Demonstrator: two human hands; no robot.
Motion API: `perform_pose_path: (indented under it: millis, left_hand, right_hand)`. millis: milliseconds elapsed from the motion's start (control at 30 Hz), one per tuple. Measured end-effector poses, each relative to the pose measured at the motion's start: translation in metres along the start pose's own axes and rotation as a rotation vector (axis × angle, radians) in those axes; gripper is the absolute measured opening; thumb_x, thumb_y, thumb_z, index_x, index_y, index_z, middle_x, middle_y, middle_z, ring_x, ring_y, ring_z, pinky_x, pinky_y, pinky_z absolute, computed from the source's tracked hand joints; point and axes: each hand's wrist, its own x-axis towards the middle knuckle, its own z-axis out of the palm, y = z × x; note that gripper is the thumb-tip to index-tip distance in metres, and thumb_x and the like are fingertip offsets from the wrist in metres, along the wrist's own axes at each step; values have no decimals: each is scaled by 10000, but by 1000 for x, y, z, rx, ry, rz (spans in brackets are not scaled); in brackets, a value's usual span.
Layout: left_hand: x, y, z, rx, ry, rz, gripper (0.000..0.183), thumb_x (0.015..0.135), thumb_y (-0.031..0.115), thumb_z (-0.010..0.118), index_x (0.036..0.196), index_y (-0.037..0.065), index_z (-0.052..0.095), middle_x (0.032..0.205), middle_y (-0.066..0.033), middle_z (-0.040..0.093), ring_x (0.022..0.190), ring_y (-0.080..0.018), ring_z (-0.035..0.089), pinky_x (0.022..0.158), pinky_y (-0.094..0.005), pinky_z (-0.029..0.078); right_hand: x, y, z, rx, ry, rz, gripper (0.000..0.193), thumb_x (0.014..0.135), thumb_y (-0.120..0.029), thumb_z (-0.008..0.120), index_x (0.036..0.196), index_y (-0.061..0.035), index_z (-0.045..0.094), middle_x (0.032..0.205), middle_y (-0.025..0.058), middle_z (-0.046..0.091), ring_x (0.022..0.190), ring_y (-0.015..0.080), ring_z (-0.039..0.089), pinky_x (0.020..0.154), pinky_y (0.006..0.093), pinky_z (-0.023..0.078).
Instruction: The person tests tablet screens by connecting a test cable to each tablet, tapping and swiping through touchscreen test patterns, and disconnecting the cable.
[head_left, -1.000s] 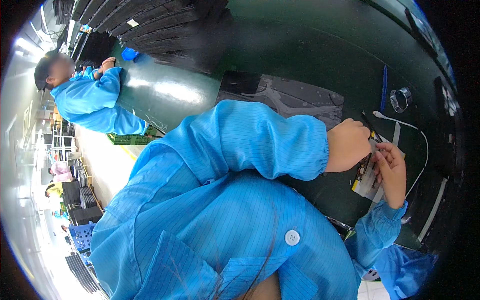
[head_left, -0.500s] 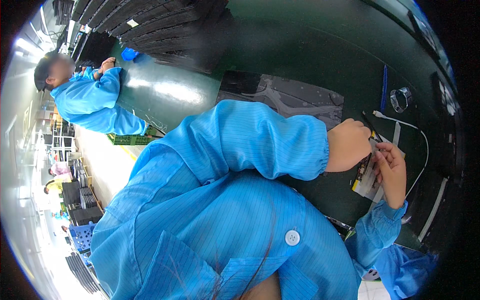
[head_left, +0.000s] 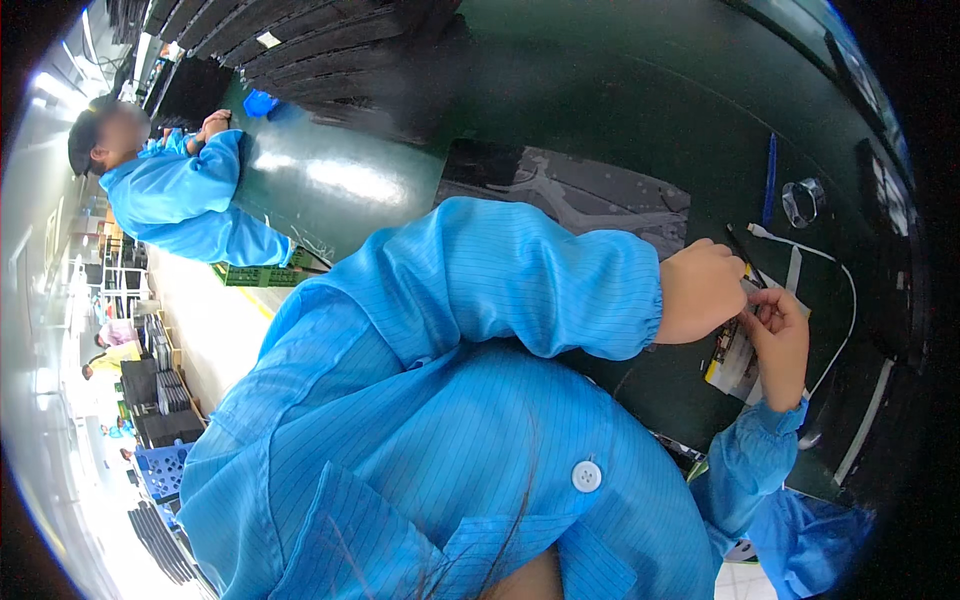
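Observation:
On the dark green worktop at the right lies a flat silvery-grey pack [head_left: 736, 372] with yellow edges and a narrow dark strip like a circuit board. My left hand [head_left: 703, 290] is closed over its upper part, knuckles up, so whatever its fingers grip is hidden. Close beside it, my right hand [head_left: 780, 335] has its thumb and fingers pinched together over the pack, almost touching the left. What sits in that pinch is too small to make out. A thin black stick-like piece [head_left: 739, 243] pokes out just beyond my left hand.
A white cable [head_left: 838, 262] curves around the right side. Beyond lie a blue stick [head_left: 769, 180] and a clear tape-like ring [head_left: 803, 202]. A dark patterned sheet [head_left: 610, 195] lies past my left forearm. Stacked black trays [head_left: 320, 60] stand far left, near a seated person in blue [head_left: 180, 190].
My right hand's fingers have drawn in more tightly and shifted slightly up and left, nearer my left hand. The left hand has barely moved, and the pack stays in place.

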Motion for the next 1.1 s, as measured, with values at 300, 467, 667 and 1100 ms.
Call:
perform_pose_path:
  millis: [300,467,667,1100]
  left_hand:
    - [-1,0,4,2,61,-1,113,637,175,637,660,65,626,785,-92,560,815,-270,551,717,-374,433]
    - [-3,-1,-20,-104,17,84,238,691,260,678,812,62,625,881,-110,555,884,-277,535,764,-388,432]
    - [-81,-46,-122,-7,28,-9,440,763,291,666,1116,51,560,1164,-174,520,1086,-331,493,919,-402,407]
    - [-191,-30,-110,-195,372,-857,517,914,248,495,1332,-7,330,1378,-245,331,1308,-345,294,1091,-434,169]
  right_hand:
    - [3,-3,1,-74,-2,19,164,716,33,653,835,-18,552,675,-40,443,614,40,390,544,184,325]
    - [7,-10,1,-250,-10,-13,136,737,-5,656,841,-29,571,702,-27,491,626,38,437,548,187,352]
    - [14,-12,-41,-247,61,-44,179,791,-107,649,933,-3,620,706,-12,522,645,53,459,590,209,383]
    - [48,-4,-76,-332,-67,224,173,768,-120,673,892,-4,643,772,20,612,687,95,520,623,231,393]
